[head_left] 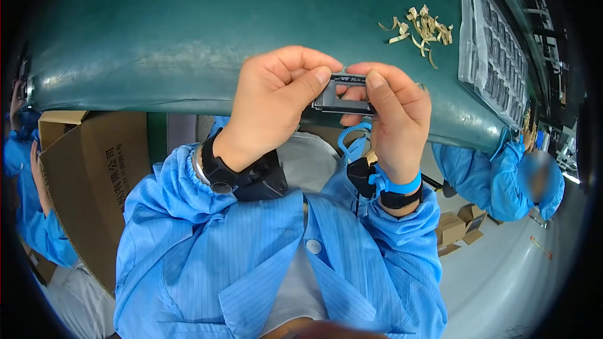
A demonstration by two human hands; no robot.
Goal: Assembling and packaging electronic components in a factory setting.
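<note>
The left hand [270, 99] and right hand [400, 105] pinch opposite ends of a dark rectangular frame [345, 105], between them at the near edge of the green table [188, 44]; curled strips [428, 27] lie farther across that table.

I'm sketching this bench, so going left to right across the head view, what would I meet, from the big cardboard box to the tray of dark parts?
Large cardboard box → left hand → dark rectangular frame → right hand → tray of dark parts.
</note>
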